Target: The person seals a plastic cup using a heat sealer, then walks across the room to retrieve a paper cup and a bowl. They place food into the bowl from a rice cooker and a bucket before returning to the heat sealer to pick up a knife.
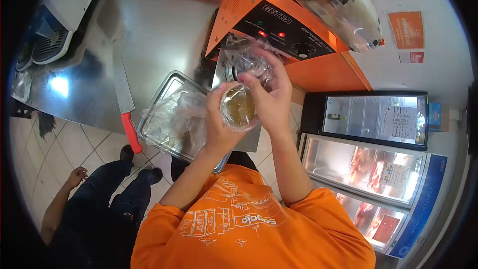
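My left hand (pixel 220 119) is wrapped round a clear plastic cup (pixel 239 105) with something yellowish inside and clear film over its top. My right hand (pixel 273 94) is at the cup's far side, its fingers curled round crumpled clear plastic film (pixel 252 65) with thumb near the rim. Both hands are just in front of the orange machine (pixel 279 27) marked GETRA, which has lit red lamps and a black knob. Below and left of the cup, a metal tray (pixel 149 103) holds crumpled clear plastic bags (pixel 177 119).
A knife with a red handle (pixel 130 132) lies on the steel counter (pixel 149 25), its handle past the edge. A roll of film (pixel 343 10) is mounted on the machine. Another person (pixel 104 209) stands at left. Glass-door fridges (pixel 361 164) stand at right.
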The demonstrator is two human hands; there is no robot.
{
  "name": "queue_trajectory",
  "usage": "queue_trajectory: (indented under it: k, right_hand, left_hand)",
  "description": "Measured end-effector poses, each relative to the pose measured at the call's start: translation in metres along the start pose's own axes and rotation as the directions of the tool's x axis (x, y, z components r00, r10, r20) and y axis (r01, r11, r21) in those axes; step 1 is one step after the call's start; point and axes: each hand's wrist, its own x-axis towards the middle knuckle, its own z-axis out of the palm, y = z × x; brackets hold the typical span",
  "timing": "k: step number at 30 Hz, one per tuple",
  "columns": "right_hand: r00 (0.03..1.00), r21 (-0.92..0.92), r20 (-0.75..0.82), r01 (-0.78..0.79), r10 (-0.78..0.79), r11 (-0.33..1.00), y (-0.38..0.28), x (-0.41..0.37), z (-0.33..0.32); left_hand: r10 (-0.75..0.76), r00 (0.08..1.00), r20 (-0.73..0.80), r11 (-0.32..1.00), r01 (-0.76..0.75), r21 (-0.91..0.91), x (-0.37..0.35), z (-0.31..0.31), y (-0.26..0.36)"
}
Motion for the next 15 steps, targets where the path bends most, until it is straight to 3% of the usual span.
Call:
queue_trajectory:
  k: [1,3,6,7,9,12,15]
  right_hand:
    - [1.000,0.000,-0.004,-0.002,0.002,1.000,0.002,0.001,0.001]
    - [1.000,0.227,0.029,-0.009,0.002,0.974,0.007,0.005,0.002]
    - [0.990,0.258,0.136,-0.004,-0.033,0.966,0.010,0.011,-0.003]
    - [0.991,0.257,0.134,-0.007,-0.029,0.966,0.010,0.012,-0.005]
    - [0.971,0.226,0.224,0.033,-0.085,0.974,0.010,0.014,-0.007]
    - [0.969,0.145,0.232,0.053,-0.086,0.988,0.011,0.018,-0.012]
    - [0.972,0.136,0.228,0.025,-0.056,0.990,0.008,0.015,-0.011]
  left_hand:
    - [-0.002,1.000,0.004,1.000,0.002,-0.002,-0.003,-0.001,0.002]
    - [-0.171,0.980,0.104,0.985,0.171,0.014,-0.007,-0.005,0.006]
    - [-0.234,0.959,0.158,0.972,0.231,0.036,0.009,-0.016,0.012]
    - [-0.237,0.958,0.160,0.971,0.235,0.035,0.017,-0.020,0.011]
    - [-0.125,0.943,0.307,0.992,0.120,0.036,0.031,-0.026,0.004]
    - [-0.145,0.952,0.271,0.979,0.178,-0.100,0.031,-0.019,0.006]
    - [-0.209,0.955,0.212,0.975,0.221,-0.036,0.010,-0.011,0.004]
